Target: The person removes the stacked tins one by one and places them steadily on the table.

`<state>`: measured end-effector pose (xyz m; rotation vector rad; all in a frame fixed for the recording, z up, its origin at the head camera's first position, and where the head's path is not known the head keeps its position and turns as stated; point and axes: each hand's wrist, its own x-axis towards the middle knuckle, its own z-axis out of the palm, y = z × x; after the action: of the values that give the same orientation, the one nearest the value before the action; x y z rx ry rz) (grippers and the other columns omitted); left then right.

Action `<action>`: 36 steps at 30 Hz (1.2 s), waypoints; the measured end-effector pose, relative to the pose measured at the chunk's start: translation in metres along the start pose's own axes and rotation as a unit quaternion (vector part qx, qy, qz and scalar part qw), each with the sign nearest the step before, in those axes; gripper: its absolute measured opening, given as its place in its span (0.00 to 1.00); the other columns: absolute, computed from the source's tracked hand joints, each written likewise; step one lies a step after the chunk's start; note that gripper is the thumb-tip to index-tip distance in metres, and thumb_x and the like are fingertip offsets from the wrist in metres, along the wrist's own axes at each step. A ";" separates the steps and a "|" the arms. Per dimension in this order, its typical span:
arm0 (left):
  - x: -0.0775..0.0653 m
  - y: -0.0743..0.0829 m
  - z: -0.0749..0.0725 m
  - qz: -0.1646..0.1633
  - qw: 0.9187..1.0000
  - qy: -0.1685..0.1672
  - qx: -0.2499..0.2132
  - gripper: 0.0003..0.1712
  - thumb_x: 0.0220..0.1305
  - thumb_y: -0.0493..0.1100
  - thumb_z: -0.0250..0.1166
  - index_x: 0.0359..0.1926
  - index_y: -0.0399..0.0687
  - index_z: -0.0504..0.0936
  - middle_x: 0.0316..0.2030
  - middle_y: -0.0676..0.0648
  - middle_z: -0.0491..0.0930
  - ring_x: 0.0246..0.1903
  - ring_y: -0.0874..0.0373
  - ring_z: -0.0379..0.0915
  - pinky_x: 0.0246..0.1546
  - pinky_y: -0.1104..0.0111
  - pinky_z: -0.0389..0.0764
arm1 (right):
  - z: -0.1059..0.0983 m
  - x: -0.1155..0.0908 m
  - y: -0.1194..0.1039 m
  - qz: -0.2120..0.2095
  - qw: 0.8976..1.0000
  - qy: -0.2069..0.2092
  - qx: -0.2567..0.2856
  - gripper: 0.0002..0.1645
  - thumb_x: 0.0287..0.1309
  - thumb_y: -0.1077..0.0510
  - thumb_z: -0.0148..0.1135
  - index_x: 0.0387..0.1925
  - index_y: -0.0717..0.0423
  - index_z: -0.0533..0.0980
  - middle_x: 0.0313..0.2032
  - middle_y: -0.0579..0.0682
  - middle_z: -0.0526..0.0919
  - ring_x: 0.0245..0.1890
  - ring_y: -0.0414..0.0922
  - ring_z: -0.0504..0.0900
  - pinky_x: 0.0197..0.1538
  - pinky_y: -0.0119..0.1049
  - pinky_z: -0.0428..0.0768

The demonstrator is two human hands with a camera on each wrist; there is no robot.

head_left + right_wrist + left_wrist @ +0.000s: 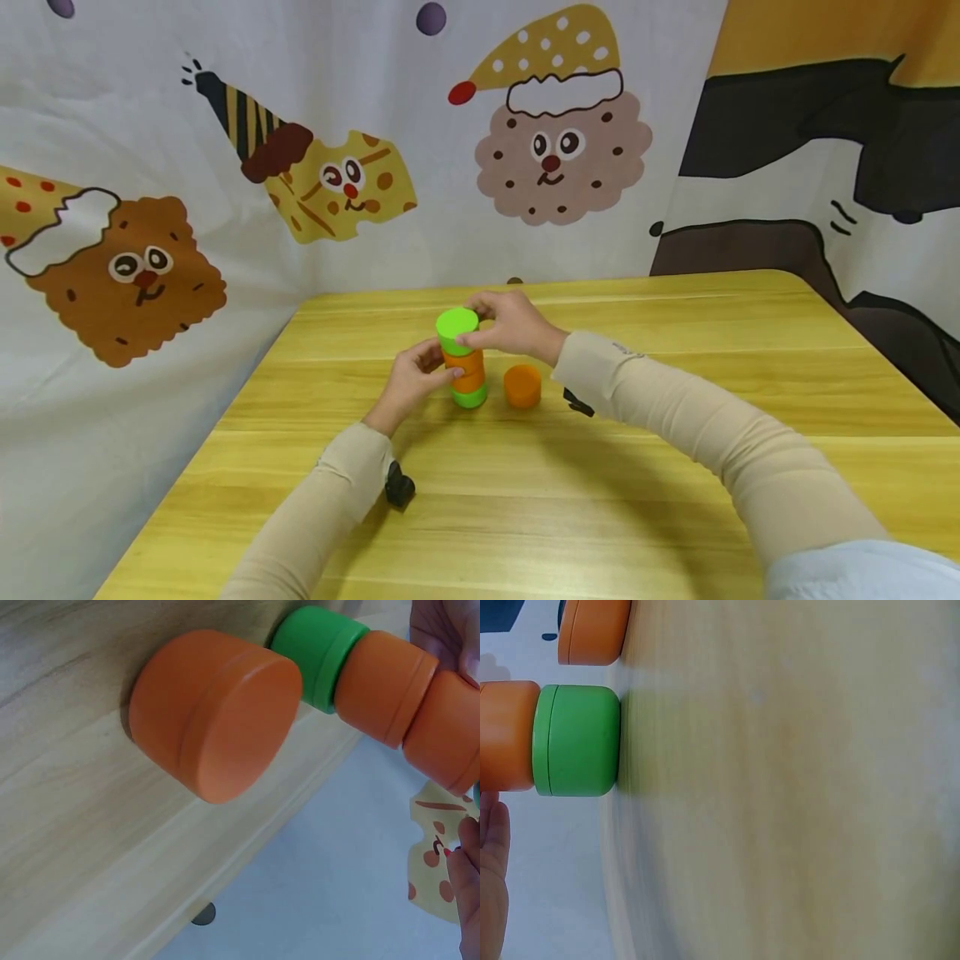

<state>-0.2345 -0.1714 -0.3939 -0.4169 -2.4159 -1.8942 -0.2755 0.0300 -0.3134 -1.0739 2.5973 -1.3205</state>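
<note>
Several small round lidded jars stand in one upright stack on the table: a green jar (pixel 470 398) at the bottom, two orange jars (pixel 472 382) in the middle and a light green jar (pixel 457 325) on top. My left hand (pixel 411 382) grips the orange middle of the stack, thumb in front and fingers behind. My right hand (pixel 516 325) holds the top green jar between thumb and fingers. Beside the stack, to its right, a single orange jar (pixel 522 387) stands apart; in the right wrist view this orange jar (pixel 210 712) looms close.
The wooden table (pixel 525 517) has its far edge just behind the stack. A white cloth (pixel 247 208) printed with cartoon biscuits and cheese hangs behind. Dark wrist devices (pixel 399 486) are strapped under both sleeves.
</note>
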 end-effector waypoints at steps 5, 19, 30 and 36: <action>0.000 0.001 0.000 -0.001 1.000 0.003 0.000 0.28 0.54 0.38 0.69 0.57 0.40 0.74 0.50 0.39 0.78 0.52 0.50 0.74 0.59 0.62 0.71 | -0.006 -0.001 -0.003 -0.006 1.000 0.015 -0.004 0.25 0.45 0.49 0.71 0.44 0.56 0.78 0.38 0.46 0.83 0.40 0.42 0.82 0.46 0.37 0.81; -0.008 0.029 0.002 -0.010 1.000 -0.001 0.007 0.28 0.55 0.32 0.67 0.57 0.30 0.71 0.50 0.32 0.76 0.54 0.42 0.71 0.60 0.57 0.69 | -0.029 -0.019 0.015 0.002 0.998 0.055 -0.005 0.25 0.43 0.51 0.72 0.44 0.56 0.77 0.36 0.48 0.82 0.40 0.44 0.80 0.52 0.42 0.79; -0.009 0.032 0.003 -0.031 0.999 -0.004 0.009 0.29 0.55 0.34 0.67 0.58 0.32 0.70 0.52 0.33 0.75 0.55 0.43 0.70 0.61 0.56 0.68 | -0.040 -0.046 0.045 -0.045 0.995 0.086 0.011 0.21 0.42 0.57 0.72 0.40 0.56 0.77 0.34 0.48 0.82 0.36 0.42 0.79 0.53 0.46 0.78; -0.010 0.032 0.004 -0.028 1.000 -0.005 0.007 0.29 0.55 0.33 0.66 0.58 0.32 0.71 0.52 0.33 0.75 0.55 0.43 0.70 0.61 0.58 0.68 | -0.043 -0.062 0.052 -0.021 0.996 0.084 -0.006 0.20 0.42 0.57 0.73 0.40 0.58 0.77 0.34 0.49 0.82 0.38 0.44 0.80 0.52 0.45 0.79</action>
<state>-0.2173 -0.1629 -0.3668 -0.3634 -2.4723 -1.9000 -0.2720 0.1182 -0.3400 -1.0686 2.7186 -1.4671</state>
